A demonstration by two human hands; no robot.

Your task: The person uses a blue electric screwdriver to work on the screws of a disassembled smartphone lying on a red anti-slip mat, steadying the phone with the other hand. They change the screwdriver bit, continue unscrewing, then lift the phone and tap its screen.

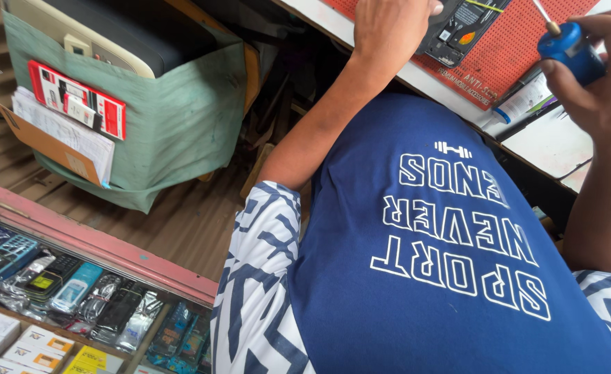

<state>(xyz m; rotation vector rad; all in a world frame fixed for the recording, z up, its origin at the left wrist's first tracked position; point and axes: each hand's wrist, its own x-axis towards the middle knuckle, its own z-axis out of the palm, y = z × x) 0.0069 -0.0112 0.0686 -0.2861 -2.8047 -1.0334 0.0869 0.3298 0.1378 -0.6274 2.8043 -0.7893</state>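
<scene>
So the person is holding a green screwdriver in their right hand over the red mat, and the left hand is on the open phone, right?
Not quite. The screwdriver handle is blue, not green, as the head view shows. The rest holds: the right hand grips it over the red mat, and the left hand rests on the open phone.

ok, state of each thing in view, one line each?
left hand: pressed down on the opened phone
opened phone: back off, insides exposed, lying on red mat
right hand: gripping blue-handled screwdriver
blue-handled screwdriver: held tilted, tip out of frame
display case: closed, wrapped phones inside
</scene>
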